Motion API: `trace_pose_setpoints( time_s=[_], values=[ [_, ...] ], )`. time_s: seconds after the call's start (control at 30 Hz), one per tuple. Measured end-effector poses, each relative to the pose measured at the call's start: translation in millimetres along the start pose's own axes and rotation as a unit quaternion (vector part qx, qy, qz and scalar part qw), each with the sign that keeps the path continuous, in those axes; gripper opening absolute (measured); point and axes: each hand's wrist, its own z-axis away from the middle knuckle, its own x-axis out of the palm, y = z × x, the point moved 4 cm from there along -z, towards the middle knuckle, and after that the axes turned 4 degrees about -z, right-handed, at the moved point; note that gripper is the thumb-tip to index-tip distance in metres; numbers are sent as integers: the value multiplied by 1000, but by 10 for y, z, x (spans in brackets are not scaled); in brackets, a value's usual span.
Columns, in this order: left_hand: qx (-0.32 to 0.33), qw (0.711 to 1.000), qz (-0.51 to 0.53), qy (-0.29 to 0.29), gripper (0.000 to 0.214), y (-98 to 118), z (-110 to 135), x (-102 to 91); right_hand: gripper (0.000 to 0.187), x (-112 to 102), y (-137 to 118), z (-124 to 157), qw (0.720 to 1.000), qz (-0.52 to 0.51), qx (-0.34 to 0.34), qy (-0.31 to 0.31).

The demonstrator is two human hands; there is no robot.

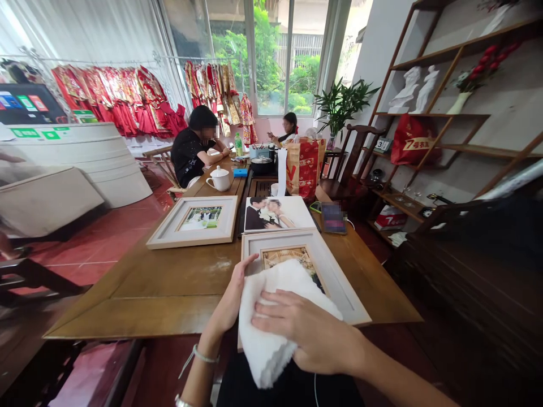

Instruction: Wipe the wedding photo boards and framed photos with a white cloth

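A light wooden picture frame (341, 277) with a pale mat lies at the table's near edge, tilted toward me and partly past that edge. My left hand (232, 294) grips its left side, thumb up over the rim. Under my right hand (292, 322) is a white cloth (271, 282), pressed on the frame's front with fingers bent over it. The cloth covers the lower part of the photo (292, 257) and hangs below the frame. Just beyond lies a wedding portrait print (292, 213) of a couple. A second framed photo (193, 221) rests to the left.
On the wooden table (169, 299) stand a white lidded mug (219, 178), a red-and-tan paper bag (303, 167) and a dark bowl (262, 165). A tablet (334, 217) lies at right. Two people sit at the far end. Shelves (445, 113) line the right wall.
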Motion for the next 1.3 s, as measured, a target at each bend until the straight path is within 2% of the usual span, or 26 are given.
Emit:
trace_pose_setpoints(
  time_s=[0.1,0.17,0.3,0.43,0.53,0.63,0.73,0.83,0.97,1.1,1.2,1.3],
  values=[
    [0,1000,-19,2,49,19,2,5,71,-54,-61,169,999,-20,-8,-42],
    [11,999,-41,-7,44,50,6,13,73,-102,-89,301,998,-12,29,-55],
    [26,997,-64,-25,52,98,16,16,75,-210,-59,620,989,25,132,-56],
    [28,997,-64,-27,53,107,23,6,78,-311,190,914,969,90,230,-22],
    [33,997,-65,-30,54,104,25,7,81,-384,488,959,958,127,256,24],
    [36,997,-63,-25,55,100,22,5,83,-475,829,808,955,144,243,89],
    [45,997,-58,-23,54,104,16,3,78,-581,1129,524,959,122,209,146],
    [47,997,-53,-27,50,107,10,1,72,-675,1272,174,967,85,168,171],
    [49,997,-56,-24,40,96,3,-1,69,-678,1174,-333,984,68,87,137],
    [40,997,-67,-5,40,39,3,2,75,-521,995,-741,995,65,0,76],
    [37,997,-72,4,43,-2,2,6,79,-387,951,-877,996,77,-21,29],
    [44,997,-61,-3,41,-5,-6,4,78,-351,976,-835,996,91,9,21]
  ],
)
